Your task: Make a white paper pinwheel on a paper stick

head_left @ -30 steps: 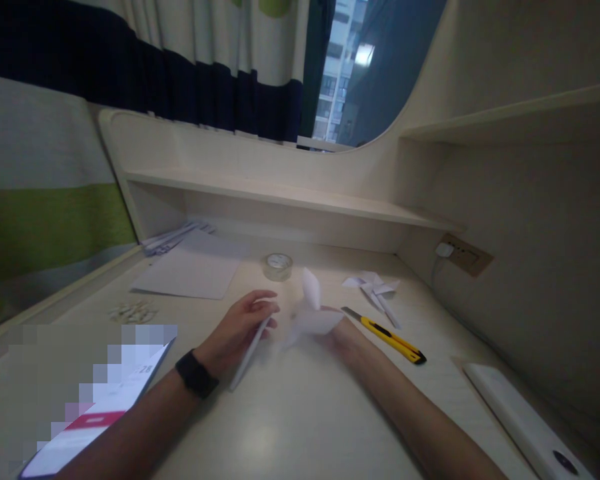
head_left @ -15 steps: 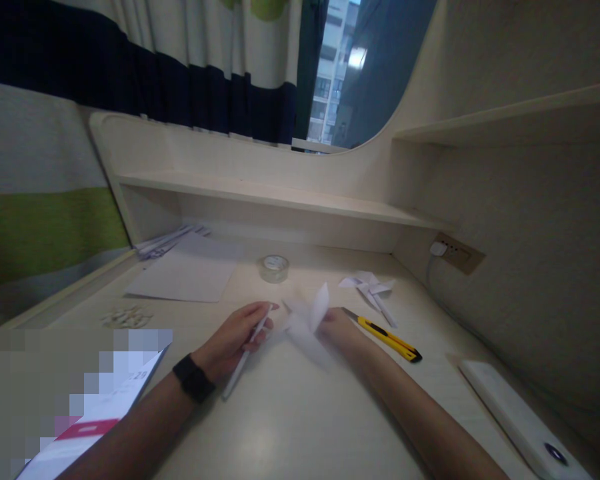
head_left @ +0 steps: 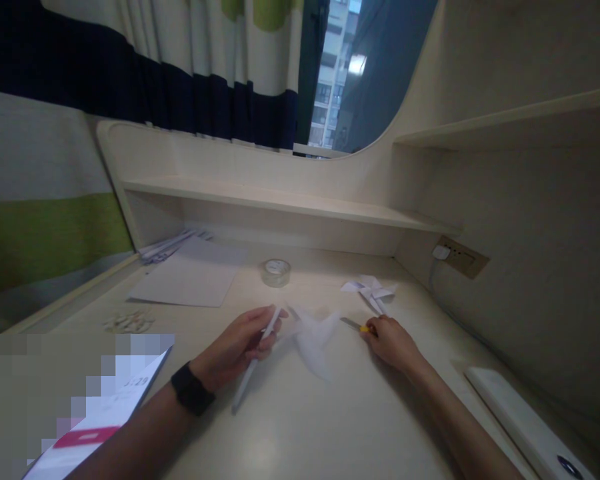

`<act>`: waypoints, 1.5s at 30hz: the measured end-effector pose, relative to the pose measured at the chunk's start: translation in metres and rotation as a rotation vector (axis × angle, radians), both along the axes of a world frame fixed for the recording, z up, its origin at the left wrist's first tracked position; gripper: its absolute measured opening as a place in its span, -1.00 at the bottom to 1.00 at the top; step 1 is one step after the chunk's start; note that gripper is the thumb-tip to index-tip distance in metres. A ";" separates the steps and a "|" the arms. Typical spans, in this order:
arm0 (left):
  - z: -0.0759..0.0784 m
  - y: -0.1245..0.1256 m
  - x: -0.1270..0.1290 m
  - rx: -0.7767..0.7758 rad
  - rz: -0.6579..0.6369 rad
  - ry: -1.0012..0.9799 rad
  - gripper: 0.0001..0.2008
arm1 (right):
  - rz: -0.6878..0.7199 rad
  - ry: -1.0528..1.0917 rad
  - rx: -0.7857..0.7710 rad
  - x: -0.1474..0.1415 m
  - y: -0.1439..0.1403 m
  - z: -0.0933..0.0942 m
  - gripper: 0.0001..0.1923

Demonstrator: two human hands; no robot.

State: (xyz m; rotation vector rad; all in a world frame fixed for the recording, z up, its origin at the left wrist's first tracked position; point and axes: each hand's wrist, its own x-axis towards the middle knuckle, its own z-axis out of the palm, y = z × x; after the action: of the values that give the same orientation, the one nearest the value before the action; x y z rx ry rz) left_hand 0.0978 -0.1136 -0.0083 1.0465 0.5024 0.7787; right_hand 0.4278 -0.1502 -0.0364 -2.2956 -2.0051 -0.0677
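A thin white rolled-paper stick [head_left: 247,383] slants through the closed fingers of my left hand [head_left: 240,347], which has a black watch at the wrist. Just right of that hand is a white paper pinwheel [head_left: 314,337], its blades smeared by motion; whether it touches the stick I cannot tell. My right hand [head_left: 393,340] is closed over the handle of a yellow utility knife [head_left: 364,329], covering most of it. The blade points left toward the pinwheel. Behind my right hand lies a second paper pinwheel [head_left: 373,291] with its stick partly covered.
A roll of clear tape [head_left: 275,273] sits toward the back. Paper sheets [head_left: 187,277] lie at the back left, near a small pile of pale bits [head_left: 129,321]. A lit screen [head_left: 115,407] is front left. On the right are a white device [head_left: 520,423] and a wall socket [head_left: 463,257].
My right hand has left the nearer pinwheel, moved right and closed on the utility knife. My left hand still holds the stick, shifted slightly right.
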 end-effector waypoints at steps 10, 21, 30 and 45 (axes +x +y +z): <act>0.009 -0.006 0.005 -0.020 0.080 -0.034 -0.75 | -0.047 0.102 0.045 0.003 -0.004 0.005 -0.81; 0.010 -0.012 0.011 0.154 0.172 0.049 -0.69 | 0.511 0.474 0.178 -0.136 -0.040 0.050 -0.80; 0.005 -0.014 0.017 0.222 0.172 0.118 -0.66 | 0.468 0.737 0.195 -0.142 -0.046 0.030 -0.79; 0.005 -0.018 0.018 0.250 0.156 0.161 -0.64 | 0.442 0.685 0.207 -0.144 -0.048 0.031 -0.78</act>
State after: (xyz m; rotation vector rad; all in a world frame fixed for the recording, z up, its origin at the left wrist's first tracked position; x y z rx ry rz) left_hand 0.1155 -0.1315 -0.0031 1.3200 0.6413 0.9162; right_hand 0.2834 -0.1986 -0.0053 -1.4262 -1.9337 0.4520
